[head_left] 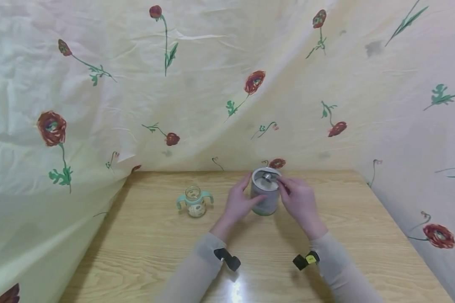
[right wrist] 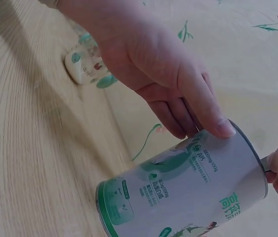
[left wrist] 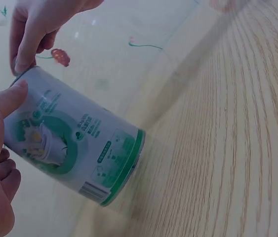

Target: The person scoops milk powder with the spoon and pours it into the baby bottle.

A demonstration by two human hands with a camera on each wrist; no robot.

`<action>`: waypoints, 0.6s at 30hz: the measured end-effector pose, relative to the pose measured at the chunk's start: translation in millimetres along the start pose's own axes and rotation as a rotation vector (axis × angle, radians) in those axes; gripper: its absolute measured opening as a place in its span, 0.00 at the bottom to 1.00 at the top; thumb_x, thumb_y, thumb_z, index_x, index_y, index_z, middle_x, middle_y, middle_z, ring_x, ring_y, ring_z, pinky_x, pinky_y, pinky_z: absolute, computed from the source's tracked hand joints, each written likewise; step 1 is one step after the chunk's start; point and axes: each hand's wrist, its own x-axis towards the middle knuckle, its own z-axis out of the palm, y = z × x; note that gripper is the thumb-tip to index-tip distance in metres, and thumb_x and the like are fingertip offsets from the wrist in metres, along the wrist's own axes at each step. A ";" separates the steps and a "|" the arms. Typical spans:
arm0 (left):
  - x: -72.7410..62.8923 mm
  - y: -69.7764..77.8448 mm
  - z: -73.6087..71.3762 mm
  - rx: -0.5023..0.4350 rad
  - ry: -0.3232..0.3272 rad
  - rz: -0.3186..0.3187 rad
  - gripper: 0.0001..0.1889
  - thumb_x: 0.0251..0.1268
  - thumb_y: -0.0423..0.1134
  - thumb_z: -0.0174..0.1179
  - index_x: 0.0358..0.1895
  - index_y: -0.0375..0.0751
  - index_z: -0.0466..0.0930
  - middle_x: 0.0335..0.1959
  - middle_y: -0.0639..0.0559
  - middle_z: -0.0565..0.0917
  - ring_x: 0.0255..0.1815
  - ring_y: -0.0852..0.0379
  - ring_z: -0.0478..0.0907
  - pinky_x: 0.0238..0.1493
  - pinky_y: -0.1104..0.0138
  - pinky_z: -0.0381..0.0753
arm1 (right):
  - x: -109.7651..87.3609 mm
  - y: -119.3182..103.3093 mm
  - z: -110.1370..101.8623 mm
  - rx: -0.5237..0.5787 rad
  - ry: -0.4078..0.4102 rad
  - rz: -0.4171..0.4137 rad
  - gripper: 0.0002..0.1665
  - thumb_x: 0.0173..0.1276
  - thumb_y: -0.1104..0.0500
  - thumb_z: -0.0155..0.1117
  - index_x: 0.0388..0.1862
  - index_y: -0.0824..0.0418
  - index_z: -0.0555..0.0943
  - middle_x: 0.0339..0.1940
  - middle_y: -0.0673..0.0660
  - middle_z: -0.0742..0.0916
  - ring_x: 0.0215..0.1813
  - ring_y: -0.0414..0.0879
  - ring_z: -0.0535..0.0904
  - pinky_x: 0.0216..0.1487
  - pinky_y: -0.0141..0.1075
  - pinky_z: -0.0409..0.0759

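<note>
A white and green milk powder can (head_left: pixel 264 205) stands on the wooden table, its round top facing up. My left hand (head_left: pixel 239 203) holds it from the left side, with the thumb (left wrist: pixel 16 95) against the wall near the rim. At the rim's right side, my right hand (head_left: pixel 297 201) pinches a grey metal piece (right wrist: pixel 265 162) that looks like the edge or pull tab of the can's lid. A curved silvery part (head_left: pixel 267 176) shows inside the rim in the head view. The fingers hide most of the pinched piece.
To the left of the can stands a small clear baby bottle (head_left: pixel 195 207) with two mint-green handles. The wooden table (head_left: pixel 155 248) ends at a floral cloth (head_left: pixel 208 105) hanging behind and at both sides. Each wrist wears a black camera strap.
</note>
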 end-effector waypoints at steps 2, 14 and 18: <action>0.8 0.7 2.4 0.002 0.009 0.013 0.48 0.63 0.47 0.80 0.81 0.33 0.65 0.80 0.36 0.67 0.81 0.42 0.66 0.79 0.52 0.67 | 1.5 0.1 -1.1 -0.023 -0.017 -0.033 0.09 0.65 0.71 0.77 0.44 0.72 0.91 0.34 0.66 0.91 0.32 0.60 0.86 0.31 0.52 0.88; 4.9 7.2 12.9 -0.069 0.046 -0.043 0.50 0.59 0.44 0.83 0.81 0.35 0.66 0.81 0.38 0.68 0.81 0.45 0.65 0.80 0.54 0.66 | 9.2 -3.3 -4.4 -0.110 -0.156 -0.120 0.11 0.62 0.74 0.76 0.44 0.71 0.90 0.31 0.64 0.91 0.32 0.60 0.85 0.31 0.51 0.88; 5.6 8.8 14.1 -0.114 0.057 -0.031 0.49 0.58 0.43 0.84 0.81 0.35 0.67 0.79 0.41 0.71 0.80 0.47 0.68 0.78 0.56 0.69 | 14.9 -6.7 -5.5 -0.108 -0.222 -0.092 0.10 0.63 0.75 0.74 0.43 0.70 0.91 0.29 0.63 0.90 0.30 0.59 0.85 0.30 0.50 0.87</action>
